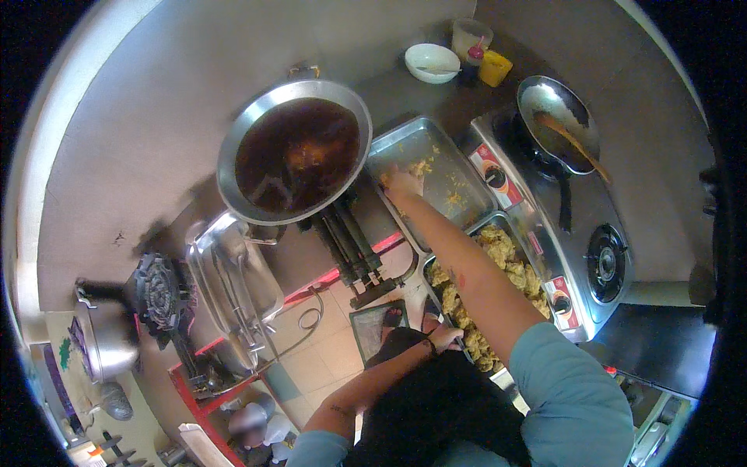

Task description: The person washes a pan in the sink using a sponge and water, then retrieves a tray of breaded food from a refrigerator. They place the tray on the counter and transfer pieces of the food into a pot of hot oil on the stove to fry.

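Observation:
My right hand [402, 184] reaches into a shallow metal tray [467, 198] scattered with golden fried crumbs [452, 201]. Its fingers are curled down near the tray's left side, next to a small heap of crumbs; what lies in them is hidden. Nearer my body, a second metal tray [430, 272] is filled with golden battered fried pieces [498, 247], partly covered by my right forearm. At the left rim of this filled tray, my left hand [445, 337] has its fingers bent against the edge.
A large wok [231, 132] of dark oil sits on a burner [350, 257] at left. Beyond the trays are a gas stove [537, 218], a smaller pan [580, 109] with a wooden spatula [572, 140], and a white bowl [430, 58]. Long utensils lie in a metal tray [268, 280].

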The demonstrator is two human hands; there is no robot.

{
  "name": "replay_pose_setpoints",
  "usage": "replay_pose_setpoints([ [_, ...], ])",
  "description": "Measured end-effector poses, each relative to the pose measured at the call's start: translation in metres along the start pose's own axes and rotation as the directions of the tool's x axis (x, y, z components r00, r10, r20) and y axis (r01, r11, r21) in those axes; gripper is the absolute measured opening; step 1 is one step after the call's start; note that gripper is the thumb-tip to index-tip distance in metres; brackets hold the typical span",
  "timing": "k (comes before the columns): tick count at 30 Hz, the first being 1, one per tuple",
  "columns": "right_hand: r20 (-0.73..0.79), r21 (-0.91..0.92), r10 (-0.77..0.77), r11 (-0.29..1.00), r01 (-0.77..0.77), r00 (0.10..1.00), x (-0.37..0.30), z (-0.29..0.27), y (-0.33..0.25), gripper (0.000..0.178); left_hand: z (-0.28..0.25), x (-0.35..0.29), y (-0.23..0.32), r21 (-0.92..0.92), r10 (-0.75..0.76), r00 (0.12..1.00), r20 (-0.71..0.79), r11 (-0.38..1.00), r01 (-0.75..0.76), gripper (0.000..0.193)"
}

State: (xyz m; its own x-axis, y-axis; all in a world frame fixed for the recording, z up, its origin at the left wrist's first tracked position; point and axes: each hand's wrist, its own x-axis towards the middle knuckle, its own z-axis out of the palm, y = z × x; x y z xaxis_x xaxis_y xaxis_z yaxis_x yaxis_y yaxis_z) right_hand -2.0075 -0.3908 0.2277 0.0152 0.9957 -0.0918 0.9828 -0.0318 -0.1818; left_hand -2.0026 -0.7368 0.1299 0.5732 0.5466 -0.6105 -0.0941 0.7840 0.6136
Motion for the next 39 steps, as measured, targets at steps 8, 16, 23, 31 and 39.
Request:
replay_pose_setpoints([
  [8, 0.192, 0.095, -0.174, 0.983, 0.158, 0.966, 0.013, 0.004, 0.032, 0.057, -0.003, 0.011, -0.011, -0.176, -0.149, 0.988, 0.042, 0.972, 0.155, 0.015],
  [16, -0.114, 0.736, 0.162, 0.677, -0.026, 0.98, -0.011, -0.052, 0.077, 0.056, -0.013, 0.015, -0.021, 0.253, 0.327, 0.93, 0.166, 0.898, -0.361, 0.019],
  [23, -0.419, 0.754, -0.27, 0.429, 0.498, 0.867, -0.011, -0.157, -0.015, 0.052, -0.006, 0.011, -0.005, -0.078, -0.239, 0.969, 0.067, 0.967, 0.244, 0.06],
  [31, -0.087, 0.252, -0.433, 0.862, 0.44, 0.897, 0.007, -0.127, -0.102, 0.05, 0.003, -0.004, 0.016, -0.069, -0.253, 0.967, -0.016, 0.965, 0.252, 0.031],
  [39, -0.349, 0.479, -0.116, 0.831, 0.283, 0.93, 0.034, -0.144, -0.031, 0.018, 0.013, -0.02, 0.035, -0.115, -0.119, 0.993, -0.028, 0.987, 0.115, 0.019],
])
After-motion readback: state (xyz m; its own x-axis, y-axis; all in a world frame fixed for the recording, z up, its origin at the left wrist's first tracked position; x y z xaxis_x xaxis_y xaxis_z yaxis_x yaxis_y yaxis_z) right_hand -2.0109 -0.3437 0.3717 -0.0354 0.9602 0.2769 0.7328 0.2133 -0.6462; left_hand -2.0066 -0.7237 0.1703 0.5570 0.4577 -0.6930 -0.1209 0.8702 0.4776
